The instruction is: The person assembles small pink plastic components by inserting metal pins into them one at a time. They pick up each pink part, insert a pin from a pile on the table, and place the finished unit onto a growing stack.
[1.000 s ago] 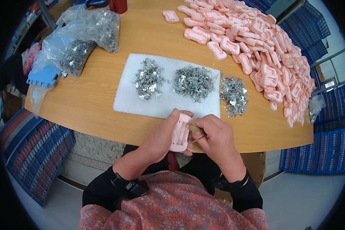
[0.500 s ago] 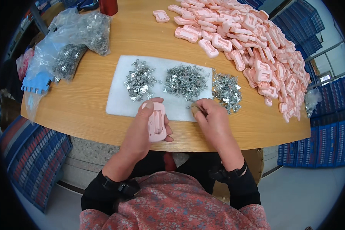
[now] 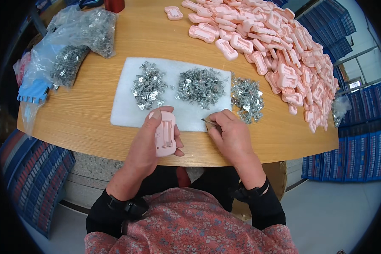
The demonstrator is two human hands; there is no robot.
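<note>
Our left hand [image 3: 143, 144] grips a pink casing [image 3: 167, 134], long axis twelve-to-six; our right hand [image 3: 232, 136] pinches a thin tool [image 3: 208, 121] toward ten o'clock.

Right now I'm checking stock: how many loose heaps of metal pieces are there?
3: the left heap and middle heap on the white mat, the right heap on the table beside it. Others may be hidden.

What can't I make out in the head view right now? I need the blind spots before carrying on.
All in the head view:
Case: underside faces away, and the left hand covers one side.
Thin piece: mostly covered by the right hand, so its kind is unclear.
Metal parts: too small and heaped to count.
Red thing: cut off by the top edge.
</note>
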